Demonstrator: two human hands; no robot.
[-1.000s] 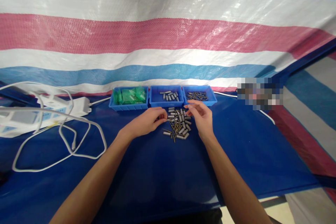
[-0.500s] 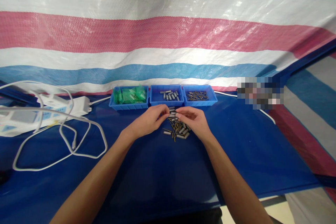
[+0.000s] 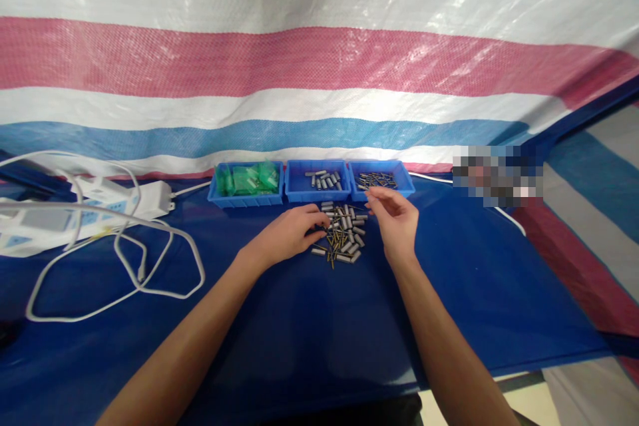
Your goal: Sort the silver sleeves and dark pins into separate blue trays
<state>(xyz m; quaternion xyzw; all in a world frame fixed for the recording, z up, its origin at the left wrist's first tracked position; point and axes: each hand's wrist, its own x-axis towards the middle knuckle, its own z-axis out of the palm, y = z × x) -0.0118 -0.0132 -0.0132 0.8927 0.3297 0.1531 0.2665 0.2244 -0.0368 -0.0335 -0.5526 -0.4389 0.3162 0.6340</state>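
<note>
From the head camera, a pile of metal cylinders and pins point(image 3: 351, 238) lies on the table point(image 3: 319, 326) between the hands. The left hand point(image 3: 294, 234) curls its fingers at the pile's near side; the right hand point(image 3: 399, 226), fingertips close together, is before the pin bin point(image 3: 403, 180). Whether either grips anything, I cannot tell.

Rear wall: glossy woven sheet point(image 3: 299, 60) with wavy horizontal stripes of white, red and blue.
Right wall: similar striped panel point(image 3: 584, 176), its bands slanting downward to the right.
Corner: dark blue diagonal band point(image 3: 589, 110) between the two.
Table: smooth, dark blue top point(image 3: 479, 293).
Floor: pale patch point(image 3: 539, 406), lower right.
Light: whitish glints on the rear sheet.
</note>
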